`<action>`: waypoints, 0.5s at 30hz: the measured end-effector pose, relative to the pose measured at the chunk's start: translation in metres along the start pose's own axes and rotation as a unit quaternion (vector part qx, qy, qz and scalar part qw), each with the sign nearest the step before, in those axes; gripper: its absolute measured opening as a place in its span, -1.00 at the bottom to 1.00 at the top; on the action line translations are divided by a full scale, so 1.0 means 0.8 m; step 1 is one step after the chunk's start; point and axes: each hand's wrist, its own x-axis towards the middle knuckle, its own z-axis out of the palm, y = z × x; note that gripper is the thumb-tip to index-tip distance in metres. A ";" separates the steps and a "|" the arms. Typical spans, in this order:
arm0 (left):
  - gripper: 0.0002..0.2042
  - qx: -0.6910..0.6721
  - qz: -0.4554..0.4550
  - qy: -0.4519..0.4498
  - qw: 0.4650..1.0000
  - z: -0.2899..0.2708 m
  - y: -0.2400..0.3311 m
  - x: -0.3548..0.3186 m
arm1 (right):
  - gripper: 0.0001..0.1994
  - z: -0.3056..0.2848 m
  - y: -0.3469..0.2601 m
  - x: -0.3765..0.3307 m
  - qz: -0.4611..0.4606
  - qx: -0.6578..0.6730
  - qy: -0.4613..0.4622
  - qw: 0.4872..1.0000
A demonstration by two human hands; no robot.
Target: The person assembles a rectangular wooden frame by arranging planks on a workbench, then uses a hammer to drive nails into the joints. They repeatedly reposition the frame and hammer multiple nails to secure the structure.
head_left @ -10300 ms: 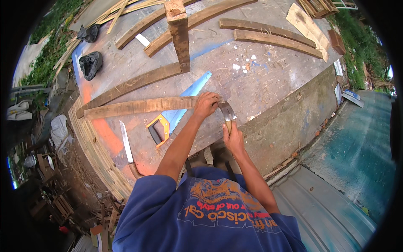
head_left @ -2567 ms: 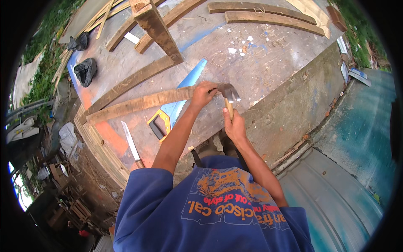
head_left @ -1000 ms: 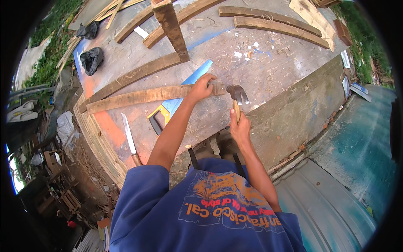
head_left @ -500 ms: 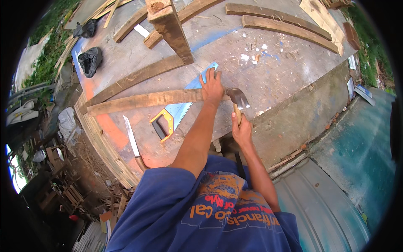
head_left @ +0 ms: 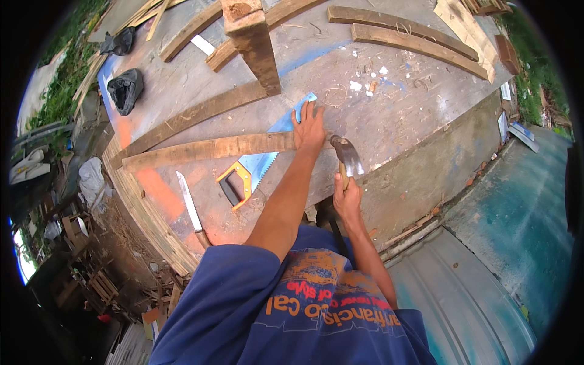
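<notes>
My left hand (head_left: pixel 309 130) lies with fingers spread over the right end of a wooden plank (head_left: pixel 213 148), pressing on it. Wrapped round the wooden handle of a claw hammer (head_left: pixel 347 153), my right hand (head_left: pixel 348 198) is just right of the plank's end; the hammer's head is close to that end. A handsaw (head_left: pixel 260 164) with a yellow and black handle lies partly under the plank, its blade tip showing beyond my left hand. Left of the saw is a long knife (head_left: pixel 190 204), its handle partly hidden by my sleeve.
The worktop (head_left: pixel 389 115) carries an upright timber post (head_left: pixel 258 55), joined or set against a long timber (head_left: pixel 188 118). Two wooden bars (head_left: pixel 420 52) lie at the far right. Black plastic bags (head_left: pixel 125 91) sit far left. Metal sheeting (head_left: pixel 462 292) is below right.
The hammer's head has dropped slightly and tilted nearer to me, and my right hand has come down a little. My left hand stays on the plank.
</notes>
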 end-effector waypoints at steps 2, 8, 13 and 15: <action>-0.49 -0.005 -0.002 0.001 1.000 -0.003 0.001 -0.001 | -0.54 0.003 -0.003 -0.009 -0.079 0.065 0.054 0.993; -0.50 -0.042 0.019 0.020 0.999 -0.005 -0.006 0.003 | -0.60 -0.014 -0.024 -0.022 -0.056 0.054 0.049 0.996; -0.56 0.020 0.017 0.043 0.999 -0.021 -0.061 0.006 | -0.58 -0.026 0.003 -0.040 0.002 0.127 0.006 0.992; -0.56 0.025 -0.015 0.054 0.998 -0.025 -0.066 0.012 | -0.57 -0.038 -0.005 -0.053 0.006 0.192 -0.027 0.981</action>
